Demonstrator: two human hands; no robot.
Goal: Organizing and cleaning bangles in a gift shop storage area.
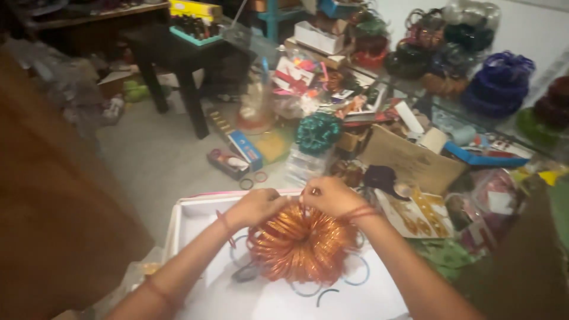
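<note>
At the far left, a dark wooden stool [178, 56] is seen standing on the grey floor [154, 160], with small boxes [237, 155] and a few loose rings lying near it. Lower down, a white tray [195, 219] with a raised rim is laid out, and some thin blue bangles [355, 278], whole and broken, are scattered flat on it.

The left hand [256, 205] is closed in a narrow pinch at the top of a ring of orange bangles [302, 243], which is held just over the middle of the tray. The right hand [329, 195] is pinched shut at the same spot, close beside the left, so the top of the bundle is gripped by both. A red thread is worn on each wrist.

The bangles are already gathered into a full, fanned circle, so the bundling can be judged as mostly done; the joining at the top appears to be what is left, though whether a tie is held there cannot be told. The bangles look thin, hard and glittery, with a metallic sheen.

To the right, a teal bundle [317, 131] of similar shape is seen, then a brown paper bag [409, 159], and stacks of dark purple and green bangle sets [498, 83] farther back. The rest is blurred clutter.
</note>
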